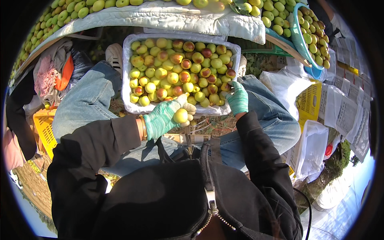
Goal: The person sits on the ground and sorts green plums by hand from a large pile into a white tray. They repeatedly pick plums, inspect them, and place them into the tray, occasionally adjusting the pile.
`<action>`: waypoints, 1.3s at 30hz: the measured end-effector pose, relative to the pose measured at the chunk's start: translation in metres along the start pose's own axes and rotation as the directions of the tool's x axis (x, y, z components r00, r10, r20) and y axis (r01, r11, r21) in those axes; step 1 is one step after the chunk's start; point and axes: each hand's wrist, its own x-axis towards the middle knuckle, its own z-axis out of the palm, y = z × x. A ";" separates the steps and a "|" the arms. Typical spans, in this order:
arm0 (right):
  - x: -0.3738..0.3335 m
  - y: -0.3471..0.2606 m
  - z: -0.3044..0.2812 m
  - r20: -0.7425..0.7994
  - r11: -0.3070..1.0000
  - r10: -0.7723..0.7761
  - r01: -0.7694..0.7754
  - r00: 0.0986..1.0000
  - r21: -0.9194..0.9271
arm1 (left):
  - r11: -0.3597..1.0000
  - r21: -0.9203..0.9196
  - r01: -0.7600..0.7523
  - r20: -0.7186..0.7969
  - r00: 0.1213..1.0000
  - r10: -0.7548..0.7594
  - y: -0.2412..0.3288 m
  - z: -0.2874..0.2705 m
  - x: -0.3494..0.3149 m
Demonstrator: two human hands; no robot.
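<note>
A white-lined crate (pixel 126 86) full of yellow-green jujubes, many blushed reddish brown, lies between my legs. My left hand (pixel 166 117), in a green striped glove with pale fingertips, is closed around a single yellow-green jujube (pixel 181 116) just outside the crate's near edge. At the crate's near right corner is my right hand (pixel 238 98), gloved the same way. Its fingers are curled at the rim beside the fruit, and whatever they hold is hidden.
Beyond the crate, a quilted pale cloth (pixel 168 17) edges a raised bed of jujubes. A blue basket (pixel 297 34) of jujubes tilts at the upper right. Yellow crates (pixel 45 130) stand at left and right, with clear plastic bags (pixel 312 148) on the right.
</note>
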 end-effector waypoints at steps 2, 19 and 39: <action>-0.006 -0.014 -0.001 -0.094 0.992 -0.127 0.123 0.987 -0.040 | 0.991 -0.137 0.001 0.058 0.998 0.007 0.001 0.000 0.002; -0.058 -0.064 -0.002 0.329 0.794 0.005 -0.204 0.944 0.573 | 0.956 0.171 0.239 0.072 0.964 -0.254 -0.021 -0.005 -0.008; -0.031 -0.084 0.043 0.201 0.867 -0.409 0.448 0.890 -0.217 | 0.911 0.373 0.174 0.076 0.973 -0.217 -0.025 -0.006 -0.007</action>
